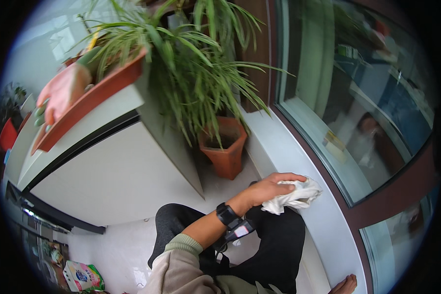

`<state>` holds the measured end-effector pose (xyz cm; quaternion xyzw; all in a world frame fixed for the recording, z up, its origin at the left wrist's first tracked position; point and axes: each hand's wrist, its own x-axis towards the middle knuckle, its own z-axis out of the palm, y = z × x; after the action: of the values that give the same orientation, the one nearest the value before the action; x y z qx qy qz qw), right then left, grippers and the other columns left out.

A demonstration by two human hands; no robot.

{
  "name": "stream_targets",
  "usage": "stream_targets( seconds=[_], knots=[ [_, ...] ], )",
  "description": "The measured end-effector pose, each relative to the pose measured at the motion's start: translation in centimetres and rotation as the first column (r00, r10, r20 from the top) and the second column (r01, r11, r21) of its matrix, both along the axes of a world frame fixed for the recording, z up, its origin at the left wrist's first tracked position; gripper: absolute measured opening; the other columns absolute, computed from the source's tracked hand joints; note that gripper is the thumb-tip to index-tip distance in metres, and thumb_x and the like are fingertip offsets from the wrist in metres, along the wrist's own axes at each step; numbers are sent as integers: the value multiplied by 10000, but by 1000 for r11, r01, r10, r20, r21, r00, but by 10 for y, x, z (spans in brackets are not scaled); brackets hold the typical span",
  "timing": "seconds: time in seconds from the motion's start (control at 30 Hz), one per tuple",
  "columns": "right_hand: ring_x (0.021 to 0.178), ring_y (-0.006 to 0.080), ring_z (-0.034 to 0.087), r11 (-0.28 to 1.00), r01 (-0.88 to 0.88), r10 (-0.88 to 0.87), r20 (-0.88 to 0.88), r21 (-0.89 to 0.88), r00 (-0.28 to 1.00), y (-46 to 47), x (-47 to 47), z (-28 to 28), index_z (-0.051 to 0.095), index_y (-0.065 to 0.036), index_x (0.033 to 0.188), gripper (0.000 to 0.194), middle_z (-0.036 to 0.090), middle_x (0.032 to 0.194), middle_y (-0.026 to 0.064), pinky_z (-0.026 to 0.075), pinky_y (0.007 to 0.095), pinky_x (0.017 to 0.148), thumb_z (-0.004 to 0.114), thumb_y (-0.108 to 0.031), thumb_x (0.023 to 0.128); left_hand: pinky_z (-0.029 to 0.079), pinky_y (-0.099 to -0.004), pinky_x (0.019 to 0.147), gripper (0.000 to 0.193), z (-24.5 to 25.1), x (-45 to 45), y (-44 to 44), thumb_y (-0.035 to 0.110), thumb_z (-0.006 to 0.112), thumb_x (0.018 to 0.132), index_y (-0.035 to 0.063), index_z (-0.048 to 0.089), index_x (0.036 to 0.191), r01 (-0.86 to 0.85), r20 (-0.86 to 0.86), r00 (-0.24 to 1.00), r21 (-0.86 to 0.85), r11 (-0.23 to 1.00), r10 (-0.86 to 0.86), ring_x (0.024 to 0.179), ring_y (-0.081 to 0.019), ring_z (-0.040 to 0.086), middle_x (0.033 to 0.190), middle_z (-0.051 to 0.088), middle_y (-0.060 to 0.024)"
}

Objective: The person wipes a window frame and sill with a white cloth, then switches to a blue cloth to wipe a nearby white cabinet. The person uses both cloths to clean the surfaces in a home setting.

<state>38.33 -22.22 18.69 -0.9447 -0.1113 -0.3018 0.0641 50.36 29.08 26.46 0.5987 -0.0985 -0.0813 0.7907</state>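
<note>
My left hand (270, 189), reaching in from the lower left with a black band at the wrist, grips a crumpled white cloth (297, 194). The cloth lies against the pale window sill (288, 143), beside the brown window frame (316, 161). At the bottom right corner, my right hand (345, 284) rests at the sill, partly cut off by the picture's edge; whether anything is under its fingers cannot be told. Window glass (352, 110) rises to the right of the sill and shows blurred reflections.
A terracotta-coloured pot (226, 147) stands on the floor under long spider plant leaves (191, 77). On the white cabinet (110, 176) at left, a pink and green glove (64, 90) lies over an orange-brown planter (95, 104). A printed bag (82, 275) sits at lower left.
</note>
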Motion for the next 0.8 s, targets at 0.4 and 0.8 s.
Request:
stream_targets(
  seconds=[0.4,0.8],
  knots=[
    [1038,412,619,998,-40,37,-54,-51,998,-30,17,-21,670,-14,1084,202,673,1132,200,493,513,914,539,-119,973,525,-291,924,308,19,-149,66,120,558,1031,-4,615,1308,-590,-223,787,2,807,576,1033,-157,661,1173,688,-90],
    [1050,361,572,721,-352,486,-74,597,871,145,30,33,599,46,1051,269,589,1080,197,438,423,979,624,22,784,573,-480,945,419,-77,-207,40,233,427,1054,-49,525,1348,-574,-506,809,-573,586,298,1067,-341,694,1248,670,-200]
  ],
)
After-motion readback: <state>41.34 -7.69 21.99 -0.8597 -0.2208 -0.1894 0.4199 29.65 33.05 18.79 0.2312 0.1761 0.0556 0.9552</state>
